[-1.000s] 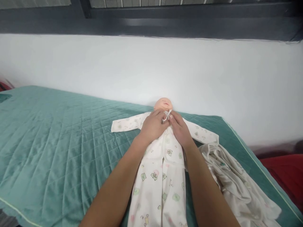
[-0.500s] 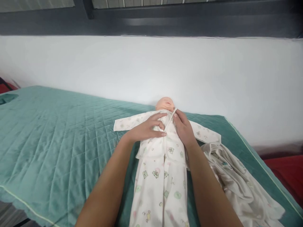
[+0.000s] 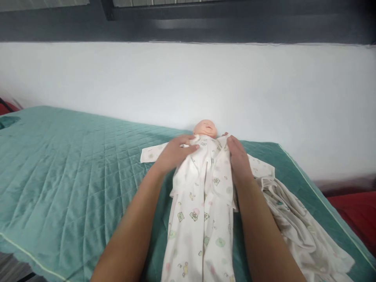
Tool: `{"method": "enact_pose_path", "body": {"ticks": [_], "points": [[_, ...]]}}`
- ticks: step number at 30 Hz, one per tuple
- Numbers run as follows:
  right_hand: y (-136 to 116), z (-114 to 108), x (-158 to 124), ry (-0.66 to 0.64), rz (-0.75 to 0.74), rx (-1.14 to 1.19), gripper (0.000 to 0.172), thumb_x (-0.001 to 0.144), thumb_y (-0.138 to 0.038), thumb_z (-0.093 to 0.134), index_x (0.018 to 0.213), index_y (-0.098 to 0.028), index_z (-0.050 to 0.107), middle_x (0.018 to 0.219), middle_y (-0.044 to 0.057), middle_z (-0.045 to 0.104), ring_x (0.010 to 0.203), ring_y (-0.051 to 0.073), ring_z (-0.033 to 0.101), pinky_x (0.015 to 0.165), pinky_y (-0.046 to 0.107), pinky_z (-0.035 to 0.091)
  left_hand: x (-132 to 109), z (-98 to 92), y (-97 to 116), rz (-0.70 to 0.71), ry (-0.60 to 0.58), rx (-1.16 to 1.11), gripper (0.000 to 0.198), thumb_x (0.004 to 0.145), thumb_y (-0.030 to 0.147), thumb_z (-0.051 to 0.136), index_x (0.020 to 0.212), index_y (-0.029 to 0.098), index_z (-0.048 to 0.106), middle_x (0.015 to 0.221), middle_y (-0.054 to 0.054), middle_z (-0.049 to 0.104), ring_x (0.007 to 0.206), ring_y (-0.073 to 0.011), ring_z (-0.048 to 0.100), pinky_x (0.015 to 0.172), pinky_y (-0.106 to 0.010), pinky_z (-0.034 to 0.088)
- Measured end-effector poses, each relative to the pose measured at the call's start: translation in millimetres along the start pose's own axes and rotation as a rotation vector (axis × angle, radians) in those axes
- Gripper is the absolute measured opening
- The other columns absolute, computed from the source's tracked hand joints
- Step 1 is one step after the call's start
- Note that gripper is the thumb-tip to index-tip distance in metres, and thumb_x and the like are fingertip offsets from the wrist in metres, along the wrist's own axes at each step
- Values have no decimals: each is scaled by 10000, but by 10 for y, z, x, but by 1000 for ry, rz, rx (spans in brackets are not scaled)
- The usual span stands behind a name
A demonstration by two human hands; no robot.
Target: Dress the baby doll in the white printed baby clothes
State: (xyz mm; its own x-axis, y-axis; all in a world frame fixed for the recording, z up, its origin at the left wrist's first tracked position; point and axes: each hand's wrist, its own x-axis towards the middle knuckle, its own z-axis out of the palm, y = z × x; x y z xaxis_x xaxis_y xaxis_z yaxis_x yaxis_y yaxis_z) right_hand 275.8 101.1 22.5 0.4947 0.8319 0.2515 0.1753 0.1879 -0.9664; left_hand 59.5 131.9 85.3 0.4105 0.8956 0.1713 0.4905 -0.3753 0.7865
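Note:
A baby doll (image 3: 205, 128) lies on its back with its head toward the wall. It wears a white printed baby shirt (image 3: 217, 182), its sleeves spread to both sides. Below the shirt, printed white baby trousers (image 3: 190, 235) stretch toward me. My left hand (image 3: 178, 153) is curled at the collar on the left side, thumb and fingers around the cloth there. With my right hand (image 3: 239, 158) I grip the shirt's right front panel near the shoulder, drawing it outward. A small pink tip beside that hand is too small to identify.
A crumpled pale printed cloth (image 3: 296, 223) lies to the right of the doll. Everything rests on a green quilted cover (image 3: 88, 176) against a white wall (image 3: 117, 86). Red material (image 3: 352, 215) shows beyond the right edge, and a dark beam (image 3: 188, 27) runs above the wall.
Both hands have moved apart from the chest, the left toward the left collar and the right outward. The thin white tie at the neck is out of sight, and the right panel is pulled sideways.

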Motion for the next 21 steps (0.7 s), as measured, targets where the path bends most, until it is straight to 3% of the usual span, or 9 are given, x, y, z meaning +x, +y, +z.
{"method": "enact_pose_path", "body": {"ticks": [3, 6, 9, 11, 13, 16, 19, 21], "points": [[66, -202, 98, 240, 167, -45, 511, 809, -496, 556, 1197, -175, 638, 1255, 88, 645, 1147, 270, 605, 942, 390, 513, 26, -194, -203, -287, 307, 365, 210, 853, 395, 556, 820, 198, 620, 1254, -69, 639, 1140, -270, 586, 944, -385, 479], [127, -313, 153, 358, 177, -180, 565, 721, -393, 634, 1242, -177, 607, 1322, 109, 593, 1212, 295, 555, 993, 425, 475, 52, -250, -425, -382, 474, 648, 224, 865, 344, 529, 990, 204, 652, 1317, -115, 575, 1189, -334, 538, 922, -456, 481], [186, -257, 142, 217, 38, -396, 543, 734, -341, 610, 1263, -219, 603, 1369, 94, 563, 1274, 284, 503, 1077, 454, 394, 98, -91, -558, -246, 397, 638, 319, 878, 336, 530, 1169, 230, 605, 1334, -94, 563, 1149, -290, 563, 924, -419, 485], [232, -188, 123, 52, -59, -572, 446, 771, -287, 536, 1198, -244, 657, 1330, 72, 598, 1264, 276, 509, 1102, 471, 359, 132, 79, -594, -80, 316, 607, 340, 905, 358, 509, 1216, 246, 586, 1320, -68, 579, 1150, -254, 563, 968, -385, 462], [282, -157, 115, -28, -120, -710, 462, 760, -205, 479, 1170, -266, 683, 1316, 50, 611, 1266, 266, 503, 1121, 475, 326, 161, 224, -614, 37, 278, 628, 346, 929, 371, 480, 1237, 250, 579, 1309, -60, 593, 1180, -247, 543, 1033, -394, 410], [363, -230, 128, -3, -133, -832, 549, 706, -123, 438, 1165, -273, 699, 1304, 39, 623, 1237, 263, 527, 1103, 468, 343, 186, 283, -676, 58, 295, 692, 323, 938, 304, 445, 1222, 251, 589, 1242, -63, 634, 1160, -251, 552, 1043, -414, 380], [445, -373, 159, 125, -63, -830, 527, 694, -107, 411, 1081, -244, 740, 1246, 48, 657, 1138, 268, 592, 1023, 450, 427, 182, 156, -818, -28, 331, 685, 331, 922, 232, 413, 1187, 266, 609, 1172, -48, 671, 1107, -239, 588, 965, -375, 423], [479, -436, 174, 190, -29, -822, 499, 704, -118, 405, 1047, -223, 752, 1224, 65, 667, 1095, 286, 612, 976, 464, 462, 155, 43, -937, -134, 343, 631, 317, 930, 279, 406, 1159, 285, 625, 1160, -30, 686, 1086, -228, 609, 916, -342, 443]]}}
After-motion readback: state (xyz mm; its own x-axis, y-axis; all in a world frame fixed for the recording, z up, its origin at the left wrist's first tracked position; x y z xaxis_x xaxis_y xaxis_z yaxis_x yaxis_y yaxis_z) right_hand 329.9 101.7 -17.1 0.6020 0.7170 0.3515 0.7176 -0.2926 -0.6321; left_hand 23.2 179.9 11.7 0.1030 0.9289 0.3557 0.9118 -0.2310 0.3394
